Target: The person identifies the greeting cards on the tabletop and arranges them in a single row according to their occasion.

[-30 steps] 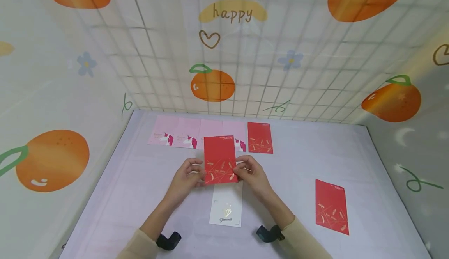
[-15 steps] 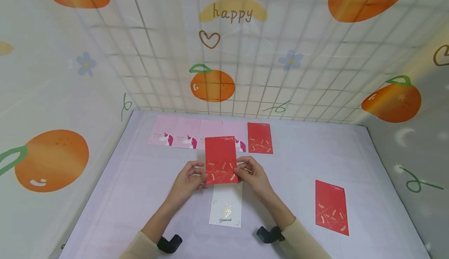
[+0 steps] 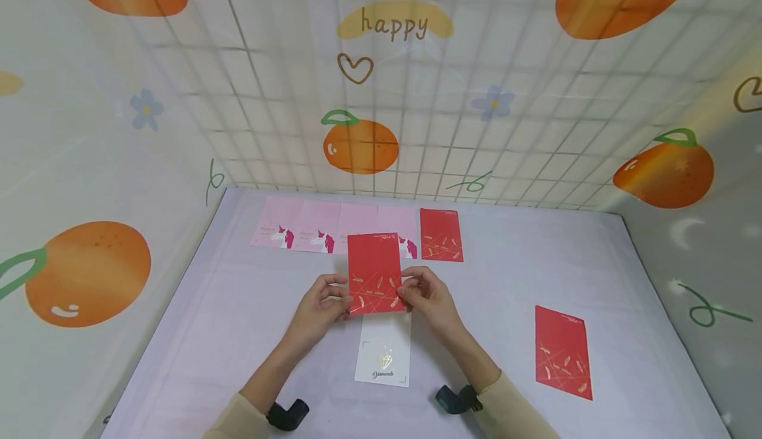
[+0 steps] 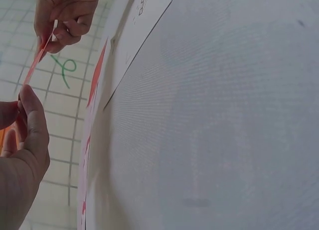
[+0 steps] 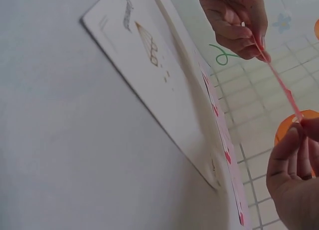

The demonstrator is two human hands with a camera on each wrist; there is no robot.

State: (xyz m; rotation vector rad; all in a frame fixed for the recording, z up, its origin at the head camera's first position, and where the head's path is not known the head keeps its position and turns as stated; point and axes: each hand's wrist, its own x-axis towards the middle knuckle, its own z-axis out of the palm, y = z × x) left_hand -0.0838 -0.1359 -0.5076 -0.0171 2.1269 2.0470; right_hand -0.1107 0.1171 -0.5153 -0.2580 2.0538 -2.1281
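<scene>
A red card with gold feather prints (image 3: 374, 270) is held up between both hands, above the table. My left hand (image 3: 322, 303) pinches its lower left edge between thumb and fingers. On the opposite edge, low on the right, my right hand (image 3: 427, 297) pinches it the same way. Both wrist views show the card edge-on as a thin red strip (image 5: 284, 85), clear of the tabletop. Below it lies a white card (image 3: 383, 353) with a gold diamond and the word "Diamonds"; the red card covers its upper end in the head view.
Along the back of the table lie several pink unicorn cards (image 3: 280, 217) side by side, with a red card (image 3: 441, 234) at their right end. Another red card (image 3: 563, 353) lies at the right. Patterned curtain (image 3: 238, 95) encloses the white table (image 3: 476, 333).
The held red card and both hands have shifted very slightly right; the grip on the card stays the same. The cards on the table have not moved.
</scene>
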